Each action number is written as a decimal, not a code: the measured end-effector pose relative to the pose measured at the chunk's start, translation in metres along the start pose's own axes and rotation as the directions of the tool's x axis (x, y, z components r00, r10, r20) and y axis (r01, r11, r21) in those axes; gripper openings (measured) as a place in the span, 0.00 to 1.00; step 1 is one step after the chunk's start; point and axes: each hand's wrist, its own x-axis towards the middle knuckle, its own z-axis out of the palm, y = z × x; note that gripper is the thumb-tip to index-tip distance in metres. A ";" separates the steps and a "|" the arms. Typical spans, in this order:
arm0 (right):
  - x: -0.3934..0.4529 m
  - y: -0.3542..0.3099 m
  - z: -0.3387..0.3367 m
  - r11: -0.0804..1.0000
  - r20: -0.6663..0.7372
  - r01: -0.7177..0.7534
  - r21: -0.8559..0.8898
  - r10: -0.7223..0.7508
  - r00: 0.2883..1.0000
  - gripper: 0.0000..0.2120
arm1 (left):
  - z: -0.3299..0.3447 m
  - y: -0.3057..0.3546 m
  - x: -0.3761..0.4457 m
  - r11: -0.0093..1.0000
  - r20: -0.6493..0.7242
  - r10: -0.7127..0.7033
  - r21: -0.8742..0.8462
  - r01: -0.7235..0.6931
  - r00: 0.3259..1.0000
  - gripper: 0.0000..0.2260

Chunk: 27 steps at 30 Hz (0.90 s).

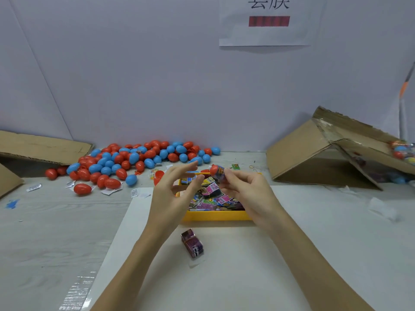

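Right hand (pixel 247 189) pinches the packet-stuffed red egg half (pixel 214 169) over the far end of the yellow tray (pixel 215 216), left hand (pixel 173 187) loose and empty beside it; looks light and slick, so I'd grip its sides.

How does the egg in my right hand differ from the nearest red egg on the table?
The held egg is a half shell with a packet; the table egg is whole. The held egg is pinched by the right hand; the table egg lies untouched. Both are red.
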 end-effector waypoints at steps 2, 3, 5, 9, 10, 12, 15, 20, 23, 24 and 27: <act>0.012 -0.017 -0.020 0.932 0.000 -0.152 0.328 0.161 0.987 0.11 | -0.002 0.001 0.000 1.000 -0.066 -0.024 0.012 0.025 0.998 0.13; 0.019 -0.028 -0.033 0.869 0.014 -0.188 0.457 0.205 0.979 0.13 | -0.004 0.002 0.000 0.999 -0.089 -0.043 0.014 0.045 0.995 0.12; 0.033 -0.053 -0.064 0.736 -0.008 -0.138 0.663 0.191 0.981 0.13 | -0.007 0.002 0.001 0.998 -0.124 -0.066 0.016 0.069 0.990 0.13; 0.050 -0.086 -0.109 0.536 -0.208 0.158 0.829 0.035 0.977 0.16 | -0.007 0.002 0.004 0.995 -0.146 -0.081 0.043 0.089 0.986 0.13; 0.052 -0.085 -0.112 0.534 -0.214 0.166 0.829 0.029 0.976 0.19 | -0.006 0.001 0.004 0.995 -0.146 -0.083 0.049 0.092 0.986 0.12; 0.052 -0.075 -0.107 0.634 -0.203 0.127 0.763 0.049 0.978 0.20 | -0.007 -0.004 0.005 0.991 -0.150 -0.099 0.078 0.111 0.984 0.11; 0.043 -0.044 -0.084 0.790 -0.126 0.013 0.613 0.082 0.989 0.14 | -0.008 -0.014 0.007 0.974 -0.160 -0.105 0.181 0.134 0.982 0.10; 0.031 0.005 -0.034 0.962 -0.078 -0.095 0.258 0.119 0.990 0.15 | -0.011 -0.035 0.007 0.897 -0.186 -0.121 0.400 0.188 0.975 0.09; 0.031 0.016 -0.020 0.999 -0.082 -0.022 -0.034 0.019 0.996 0.18 | -0.007 -0.049 0.026 0.832 -0.178 -0.181 0.497 0.247 0.967 0.11; 0.031 0.019 -0.018 0.996 -0.089 0.001 -0.084 -0.008 0.996 0.18 | -0.005 -0.053 0.038 0.810 -0.166 -0.204 0.524 0.261 0.965 0.12; 0.032 0.022 -0.019 0.989 -0.111 0.023 -0.148 -0.040 0.993 0.18 | 0.002 -0.067 0.082 0.754 -0.102 -0.204 0.618 0.222 0.974 0.14</act>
